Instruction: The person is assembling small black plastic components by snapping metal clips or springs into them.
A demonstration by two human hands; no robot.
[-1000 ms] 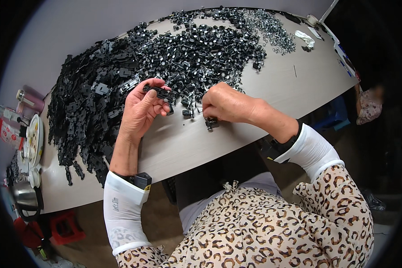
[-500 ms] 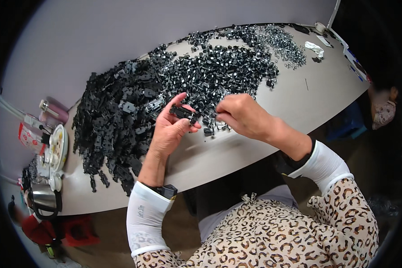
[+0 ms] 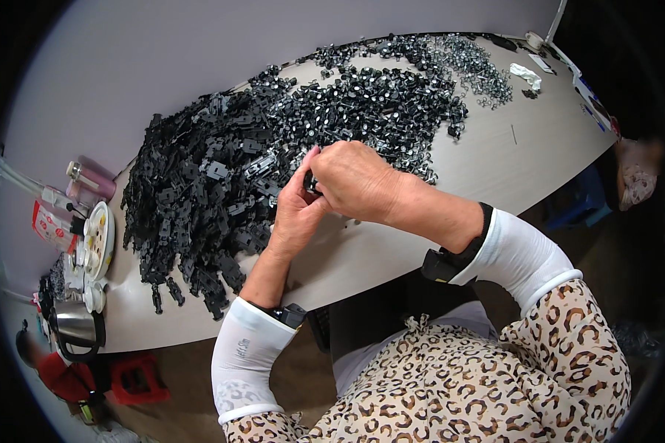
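My two hands meet over the front part of the table. My left hand [image 3: 295, 218] holds a black plastic part [image 3: 312, 184], of which only a small dark bit shows between the hands. Curled over that part, my right hand [image 3: 356, 181] is closed, and its back hides the fingertips and whatever they grip. Just beyond it lies a heap of small black pieces with shiny metal round ends [image 3: 362, 103]. To the left spreads a large heap of flat black plastic parts [image 3: 192, 177].
Small clear or silvery pieces [image 3: 484, 70] lie at the far right, near a crumpled white tissue [image 3: 525, 77]. A plate [image 3: 109, 236], a pink bottle [image 3: 92, 184] and a steel kettle [image 3: 75, 325] stand at the left. Other people [image 3: 60, 376] sit at both sides.
My right hand has moved left from the small metal-ended pieces onto the black plastic part in my left hand. That part showed plainly before; now it is mostly covered.
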